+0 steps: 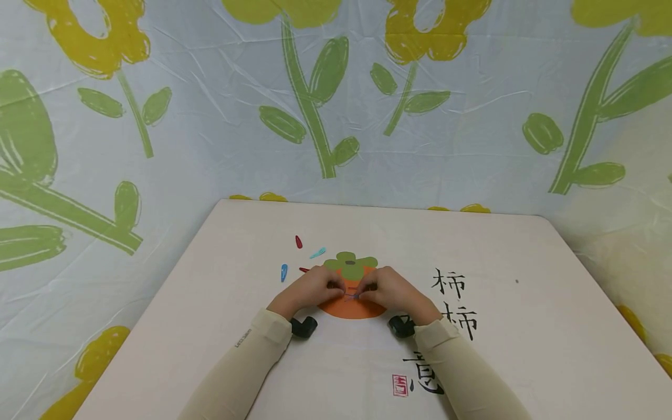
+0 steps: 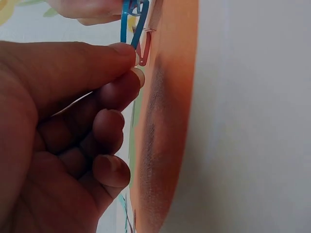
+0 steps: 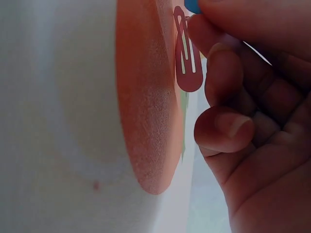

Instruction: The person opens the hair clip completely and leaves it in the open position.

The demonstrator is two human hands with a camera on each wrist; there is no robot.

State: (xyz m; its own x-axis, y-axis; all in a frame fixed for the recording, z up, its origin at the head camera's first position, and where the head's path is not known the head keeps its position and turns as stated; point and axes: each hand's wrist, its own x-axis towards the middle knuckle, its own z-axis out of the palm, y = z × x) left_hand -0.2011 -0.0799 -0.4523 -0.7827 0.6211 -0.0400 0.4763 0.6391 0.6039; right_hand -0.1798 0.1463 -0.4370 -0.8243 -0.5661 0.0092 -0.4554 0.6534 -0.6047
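Over an orange persimmon picture (image 1: 350,312) on the table, both hands meet at a blue snap hair clip (image 2: 124,26). My left hand (image 1: 317,286) pinches its narrow end between thumb and index finger, the other fingers curled in. The wider end is pinched by my right hand (image 1: 391,290), whose thumb and index cover most of it in the right wrist view. The clip's two arms stand apart in the left wrist view. Just beyond the hands, a red snap hair clip (image 3: 189,81) lies on the orange area.
Left of the picture lie a dark red clip (image 1: 298,241), a light blue clip (image 1: 318,252) and a blue clip (image 1: 284,272). Another red clip (image 1: 304,269) shows beside the left hand. Black brush characters (image 1: 450,283) mark the pale table (image 1: 525,350). Behind hangs a flowered cloth (image 1: 210,146).
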